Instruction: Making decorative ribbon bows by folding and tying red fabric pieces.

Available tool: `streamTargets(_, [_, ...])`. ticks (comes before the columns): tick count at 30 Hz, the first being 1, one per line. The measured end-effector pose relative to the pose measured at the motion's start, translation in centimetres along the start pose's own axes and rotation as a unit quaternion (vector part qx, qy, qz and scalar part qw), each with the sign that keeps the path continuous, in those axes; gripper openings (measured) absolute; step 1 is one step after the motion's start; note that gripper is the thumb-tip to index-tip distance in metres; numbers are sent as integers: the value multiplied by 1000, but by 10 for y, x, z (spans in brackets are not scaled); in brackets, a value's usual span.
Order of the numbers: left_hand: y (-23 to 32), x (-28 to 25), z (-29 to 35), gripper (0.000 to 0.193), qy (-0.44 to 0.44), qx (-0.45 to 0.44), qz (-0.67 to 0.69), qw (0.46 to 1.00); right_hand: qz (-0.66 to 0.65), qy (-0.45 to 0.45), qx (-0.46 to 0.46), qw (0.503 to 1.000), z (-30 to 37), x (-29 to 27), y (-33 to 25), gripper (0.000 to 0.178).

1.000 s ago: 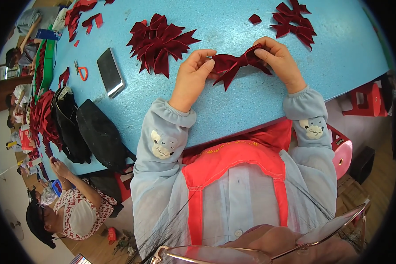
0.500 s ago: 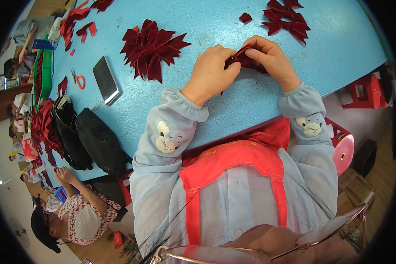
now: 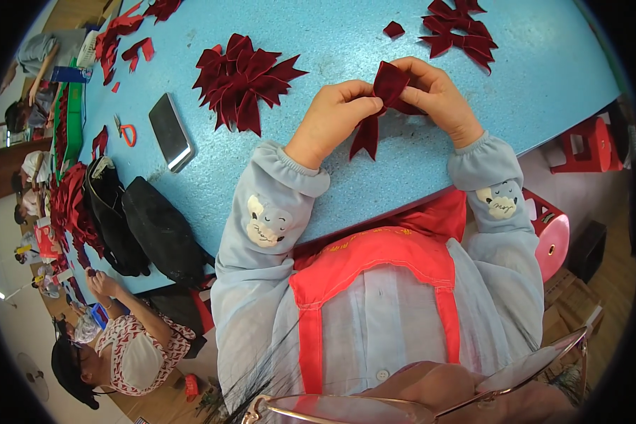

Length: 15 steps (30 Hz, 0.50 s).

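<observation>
Between my two hands, above the blue table (image 3: 261, 177), is a dark red velvet ribbon bow (image 3: 389, 86). One loop stands up and a notched tail hangs down toward me. My left hand (image 3: 339, 113) pinches the bow near its middle with thumb and forefinger. On the other side, my right hand (image 3: 442, 95) grips it with bent fingers, which partly hide that end. A pile of similar bows (image 3: 244, 85) lies left of my hands. Another group of bows (image 3: 463, 35) rests at the far right, with a small red velvet scrap (image 3: 394, 29) beside it.
To the left are a phone (image 3: 171, 132), orange-handled scissors (image 3: 126, 133) and two black bags (image 3: 164, 230). A green crate (image 3: 71, 120) stands at the table's left edge. A co-worker (image 3: 138, 339) sits at lower left. Red stools (image 3: 590, 145) stand at right.
The ribbon has turned in my hands, so a loop now stands up and a tail shows below. My left hand has shifted slightly left.
</observation>
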<state>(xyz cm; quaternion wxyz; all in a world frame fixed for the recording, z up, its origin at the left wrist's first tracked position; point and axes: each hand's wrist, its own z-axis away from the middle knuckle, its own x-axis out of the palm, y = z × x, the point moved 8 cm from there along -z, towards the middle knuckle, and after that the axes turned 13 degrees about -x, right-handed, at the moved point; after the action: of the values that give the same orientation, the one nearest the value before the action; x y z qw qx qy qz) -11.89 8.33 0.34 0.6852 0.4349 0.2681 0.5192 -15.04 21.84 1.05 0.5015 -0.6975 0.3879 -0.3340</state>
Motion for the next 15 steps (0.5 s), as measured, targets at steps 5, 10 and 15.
streamTargets(5, [0,3,1,22,16,-17,-13,1000,12,-12,14,1000,0,1,2,27])
streamTargets(10, [1,3,1,26,21,-6,-30,999,51,-28,-17,998,-2,4,1,27])
streamTargets(15, [5,3,2,27,50,45,-43,997,51,-26,-4,998,1,5,-4,25])
